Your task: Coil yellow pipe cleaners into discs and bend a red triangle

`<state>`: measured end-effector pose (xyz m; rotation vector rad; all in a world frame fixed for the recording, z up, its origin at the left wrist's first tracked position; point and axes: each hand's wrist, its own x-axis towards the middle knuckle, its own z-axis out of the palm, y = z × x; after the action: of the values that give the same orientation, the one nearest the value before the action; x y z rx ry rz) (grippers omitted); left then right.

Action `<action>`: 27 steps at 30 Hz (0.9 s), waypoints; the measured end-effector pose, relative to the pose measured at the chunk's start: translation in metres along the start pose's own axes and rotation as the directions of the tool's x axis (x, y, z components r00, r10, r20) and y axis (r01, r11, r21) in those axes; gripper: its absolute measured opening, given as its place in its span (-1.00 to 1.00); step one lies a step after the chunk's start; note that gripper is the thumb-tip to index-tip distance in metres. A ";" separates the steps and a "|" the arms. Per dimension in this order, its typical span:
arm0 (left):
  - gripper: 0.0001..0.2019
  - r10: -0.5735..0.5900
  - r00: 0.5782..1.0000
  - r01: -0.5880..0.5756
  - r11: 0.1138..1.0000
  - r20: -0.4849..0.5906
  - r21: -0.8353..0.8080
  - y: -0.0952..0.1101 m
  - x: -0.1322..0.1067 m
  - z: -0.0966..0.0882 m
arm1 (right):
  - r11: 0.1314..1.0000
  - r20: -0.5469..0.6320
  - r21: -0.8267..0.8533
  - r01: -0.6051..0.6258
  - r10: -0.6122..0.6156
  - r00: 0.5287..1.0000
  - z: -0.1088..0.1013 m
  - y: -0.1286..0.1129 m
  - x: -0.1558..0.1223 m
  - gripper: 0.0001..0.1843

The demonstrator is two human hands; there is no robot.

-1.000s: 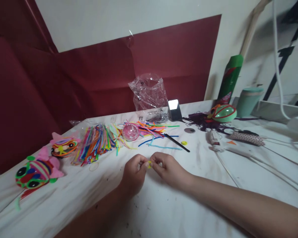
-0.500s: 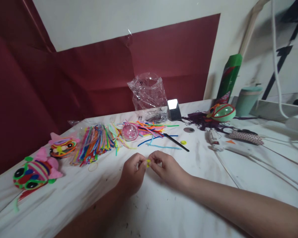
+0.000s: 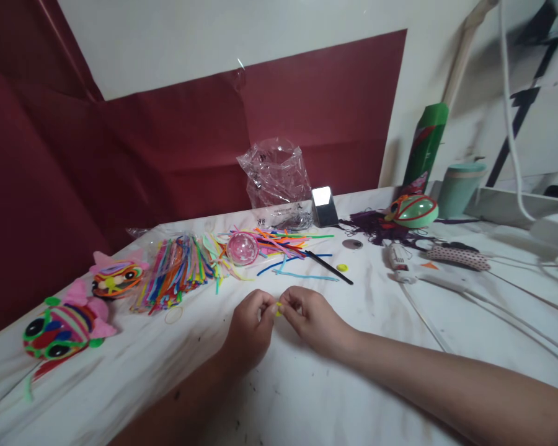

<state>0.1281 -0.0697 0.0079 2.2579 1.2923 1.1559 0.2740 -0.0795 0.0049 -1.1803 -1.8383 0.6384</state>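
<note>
Being pinched between the fingertips of the left hand (image 3: 251,323) and the right hand (image 3: 312,314), a small yellow piece (image 3: 278,309) is held over the desk (image 3: 307,396). Beyond the hands, a light-blue pipe cleaner (image 3: 307,275) and a black strip (image 3: 329,267) are laid out, with a yellow disc (image 3: 342,267) placed just beside the strip. Farther back, a clear pink ball (image 3: 242,249) is set among coloured pipe cleaners (image 3: 279,241), and a transparent bag (image 3: 279,176) is backed by maroon sheeting (image 3: 325,118).

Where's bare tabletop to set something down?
Bare: between toy fish and left arm; between right hand and white tool; between the arms, bar dark specks. Crowded: back, from pipe cleaners to purple threads; right of white tool.
</note>
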 end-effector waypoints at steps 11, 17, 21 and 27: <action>-0.83 -0.165 0.986 0.158 0.952 -0.007 -0.262 -0.005 0.000 0.004 | 0.977 -0.020 0.201 -0.078 0.084 0.996 -0.005 0.000 0.007 -0.84; -0.91 -0.264 0.956 0.293 0.882 0.128 -0.370 -0.001 0.001 0.008 | 0.891 0.023 0.411 -0.194 0.203 0.979 -0.007 0.005 0.012 -0.78; -0.84 -0.310 0.933 0.360 0.808 0.183 -0.467 0.002 0.000 0.007 | 0.897 0.056 0.400 -0.188 0.181 0.982 -0.002 0.006 0.007 -0.76; -0.83 -0.246 0.961 0.277 0.860 0.128 -0.428 -0.002 -0.001 0.006 | 0.976 0.014 0.193 -0.100 0.099 0.995 -0.002 0.000 0.003 -0.78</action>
<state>0.1307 -0.0689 0.0025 1.7179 1.1263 1.1234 0.2752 -0.0765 0.0071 -1.1463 -1.6863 0.8575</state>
